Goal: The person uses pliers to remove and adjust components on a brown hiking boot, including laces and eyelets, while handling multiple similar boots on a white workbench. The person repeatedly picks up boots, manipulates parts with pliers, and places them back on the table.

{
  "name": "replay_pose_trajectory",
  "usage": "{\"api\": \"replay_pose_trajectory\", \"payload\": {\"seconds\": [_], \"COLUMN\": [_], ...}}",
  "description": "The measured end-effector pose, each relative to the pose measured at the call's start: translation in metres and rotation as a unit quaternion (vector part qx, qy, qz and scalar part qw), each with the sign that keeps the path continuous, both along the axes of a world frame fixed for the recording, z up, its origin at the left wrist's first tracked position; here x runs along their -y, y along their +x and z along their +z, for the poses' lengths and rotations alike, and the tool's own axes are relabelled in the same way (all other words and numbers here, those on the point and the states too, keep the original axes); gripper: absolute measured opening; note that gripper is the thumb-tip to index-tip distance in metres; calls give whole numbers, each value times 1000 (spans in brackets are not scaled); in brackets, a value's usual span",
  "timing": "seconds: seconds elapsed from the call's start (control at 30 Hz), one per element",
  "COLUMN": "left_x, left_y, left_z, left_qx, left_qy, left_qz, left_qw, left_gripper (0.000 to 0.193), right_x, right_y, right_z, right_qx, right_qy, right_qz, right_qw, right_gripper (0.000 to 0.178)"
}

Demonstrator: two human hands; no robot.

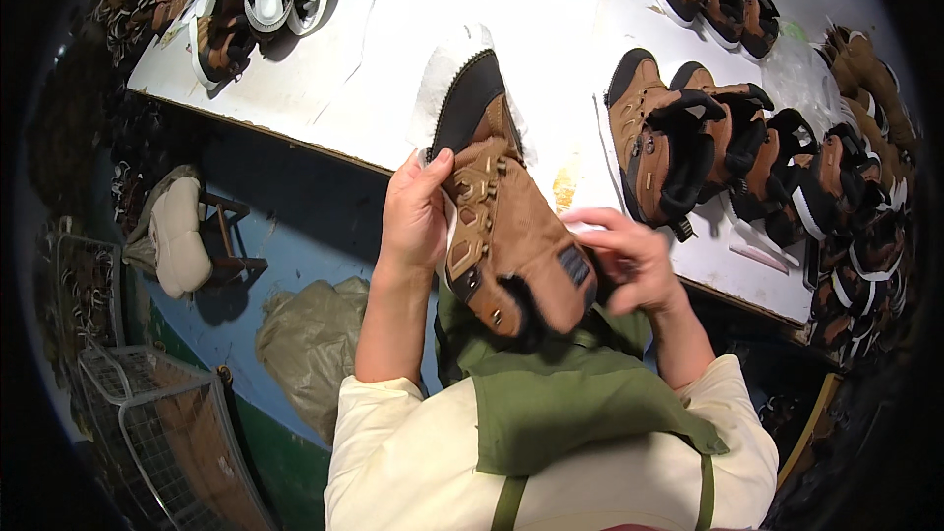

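A brown work shoe point(489, 226) with a black toe cap and tan eyelet pieces is tilted in front of me, its toe pointing away and its collar toward my apron. My left hand point(417, 199) grips its left side, thumb resting near the toe cap. White sheet material point(440, 79) shows behind the toe. Close by the shoe's heel end is my right hand point(632, 261), fingers bent and smeared by motion. A small white bit point(586, 227) shows at those fingers; I cannot tell what it is, nor whether they touch the shoe.
On the white table point(383, 88), several similar shoes point(649, 143) stand in a row to the right, with others at the far right and far left. A stool with a pale cushion point(182, 236), a crumpled drab sheet point(313, 344) and a wire cart point(167, 433) are at left.
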State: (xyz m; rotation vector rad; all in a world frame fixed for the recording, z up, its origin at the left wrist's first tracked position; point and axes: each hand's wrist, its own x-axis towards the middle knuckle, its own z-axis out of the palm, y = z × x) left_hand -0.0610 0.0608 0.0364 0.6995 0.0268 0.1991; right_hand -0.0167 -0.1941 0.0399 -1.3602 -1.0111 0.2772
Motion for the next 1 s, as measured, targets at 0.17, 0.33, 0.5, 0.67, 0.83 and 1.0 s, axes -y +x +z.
{"api": "replay_pose_trajectory", "payload": {"seconds": [0.17, 0.33, 0.5, 0.67, 0.83, 1.0], "left_x": [11, 22, 18, 14, 3, 7], "left_y": [-13, -15, -23, -24, -31, -31], "left_z": [-5, -10, -9, -19, -28, -32], "left_qx": [48, 20, -10, -9, -31, -27], "left_qy": [-91, -84, -56, -7, -11, 19], "left_qz": [-107, -57, 38, 97, 143, 168], "left_qw": [989, 995, 998, 995, 989, 985], "left_gripper": [35, 35, 19, 23, 23, 24], "right_x": [-21, -52, -53, -61, -53, -50], "right_y": [26, 41, 48, 43, 41, 41], "right_z": [-8, -50, -32, -35, -34, -29], "right_qx": [-210, -367, -431, -427, -474, -481], "right_qy": [-61, 10, 40, -4, 21, 47], "right_qz": [-247, -109, 18, -16, -62, -67], "right_qw": [944, 924, 901, 904, 878, 873], "right_gripper": [55, 84, 47, 33, 38, 35]}}
